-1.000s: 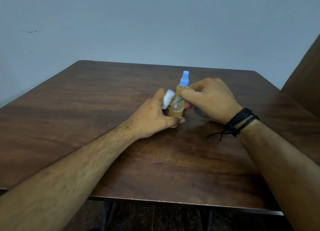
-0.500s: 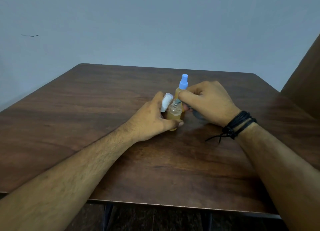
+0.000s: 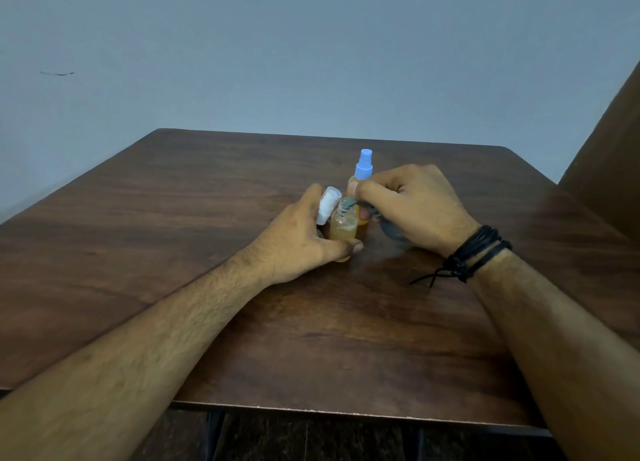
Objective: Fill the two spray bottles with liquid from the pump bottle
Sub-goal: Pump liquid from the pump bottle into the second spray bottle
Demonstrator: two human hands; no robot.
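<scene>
The open spray bottle (image 3: pixel 343 228) is gripped by the left hand (image 3: pixel 301 239), a white spray head (image 3: pixel 327 205) tucked against those fingers; a grey pump bottle (image 3: pixel 389 230), mostly hidden, is clutched by the right hand (image 3: pixel 415 206), its nozzle set at the bottle's mouth. Amber liquid is seen well up inside. Just beyond the hands, a blue-capped spray bottle (image 3: pixel 362 183) stands filled, so one is judged done. Bare table (image 3: pixel 173 252) lies all round, edges well apart.
</scene>
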